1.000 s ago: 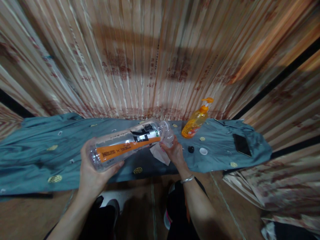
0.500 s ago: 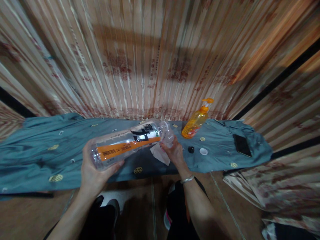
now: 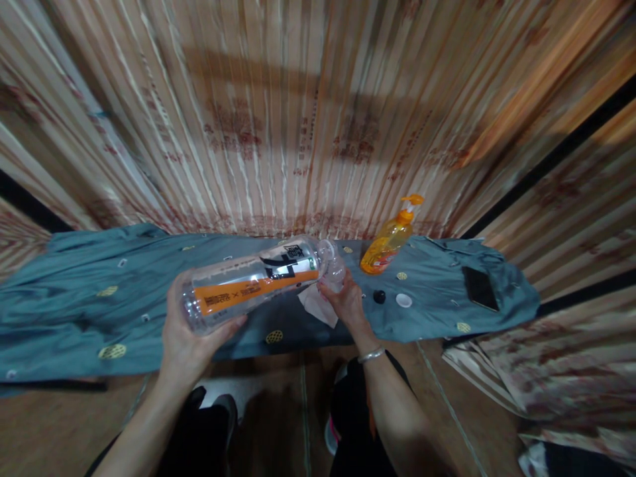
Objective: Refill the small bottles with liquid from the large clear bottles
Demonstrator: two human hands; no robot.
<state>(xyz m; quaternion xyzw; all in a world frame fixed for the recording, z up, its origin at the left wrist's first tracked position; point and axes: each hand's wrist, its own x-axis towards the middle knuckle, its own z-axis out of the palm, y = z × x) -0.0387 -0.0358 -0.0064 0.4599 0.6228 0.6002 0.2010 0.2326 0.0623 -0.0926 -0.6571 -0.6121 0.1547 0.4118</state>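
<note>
Sideways, the clear bottle (image 3: 253, 286) looks empty — soap dispenser (image 3: 390, 240) part-full.

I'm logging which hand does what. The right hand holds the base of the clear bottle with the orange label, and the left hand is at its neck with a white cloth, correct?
Hands are swapped. In the head view, the left hand holds the base of the clear bottle, and the right hand is at its neck with the white cloth.

Open blue cloth (image 3: 89, 305) is offered on the left. To the right, passage is narrowed by the soap dispenser (image 3: 390, 242), black cap (image 3: 379, 297), white cap (image 3: 403, 300) and phone (image 3: 479, 288). Reach behind is blocked by the curtain (image 3: 298, 119).
</note>
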